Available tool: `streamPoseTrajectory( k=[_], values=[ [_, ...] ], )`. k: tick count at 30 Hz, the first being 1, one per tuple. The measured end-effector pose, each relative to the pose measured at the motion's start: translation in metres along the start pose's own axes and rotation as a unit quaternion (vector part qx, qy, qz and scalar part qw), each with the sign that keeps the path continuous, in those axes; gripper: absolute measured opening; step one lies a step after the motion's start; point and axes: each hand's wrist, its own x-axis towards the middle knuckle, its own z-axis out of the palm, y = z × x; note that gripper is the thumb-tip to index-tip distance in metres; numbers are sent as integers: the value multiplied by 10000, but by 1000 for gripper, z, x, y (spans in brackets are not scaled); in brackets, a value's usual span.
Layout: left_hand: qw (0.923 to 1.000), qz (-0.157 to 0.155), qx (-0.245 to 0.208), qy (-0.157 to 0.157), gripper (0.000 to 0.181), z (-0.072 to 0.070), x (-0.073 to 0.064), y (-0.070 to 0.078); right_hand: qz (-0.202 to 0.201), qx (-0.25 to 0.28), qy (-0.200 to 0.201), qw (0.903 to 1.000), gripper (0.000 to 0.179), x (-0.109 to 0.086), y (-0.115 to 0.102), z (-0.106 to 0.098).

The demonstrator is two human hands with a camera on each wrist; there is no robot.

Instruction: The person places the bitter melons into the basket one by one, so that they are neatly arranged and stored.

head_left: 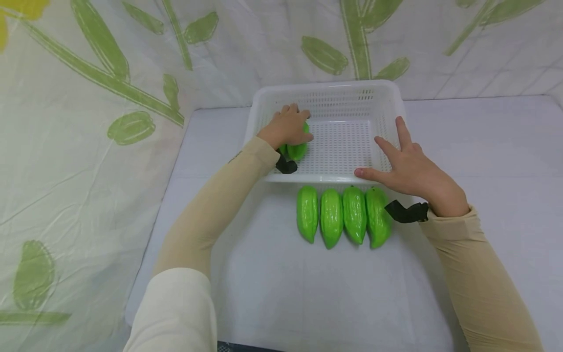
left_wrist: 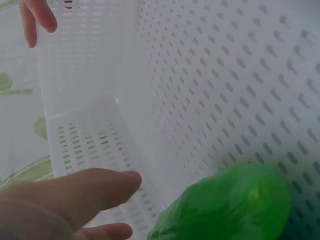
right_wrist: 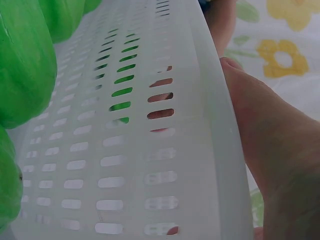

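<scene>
A white perforated plastic basket stands on the table. In its left part lie green, glossy, elongated fruits, partly hidden under my left hand. That hand hovers over them with fingers spread; in the left wrist view its thumb is apart from the green fruit. My right hand is at the basket's near right corner, thumb on the near rim and fingers stretched along the right side. In the right wrist view the thumb lies along the rim.
Several more green fruits with pointed ends lie in a row on the white table, just in front of the basket. A cloth with green leaf patterns hangs behind the table and along its left side.
</scene>
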Motion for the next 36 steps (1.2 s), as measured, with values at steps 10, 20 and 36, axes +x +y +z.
streamPoseTrajectory(
  k=[10, 20, 36],
  values=[
    [9999, 13, -99, 135, 72, -13, -12, 0, -58, -35, 16, 10000, 107, 0, -1, 1],
    [9949, 192, -505, 849, 68, -32, -46, -6, 14, -100, -12, 9999, 109, -1, -3, 0],
    [9438, 1139, -1464, 2737, 62, -14, -125, -16, -53, -53, -50, 10000, 107, -4, -4, 0]
  ],
)
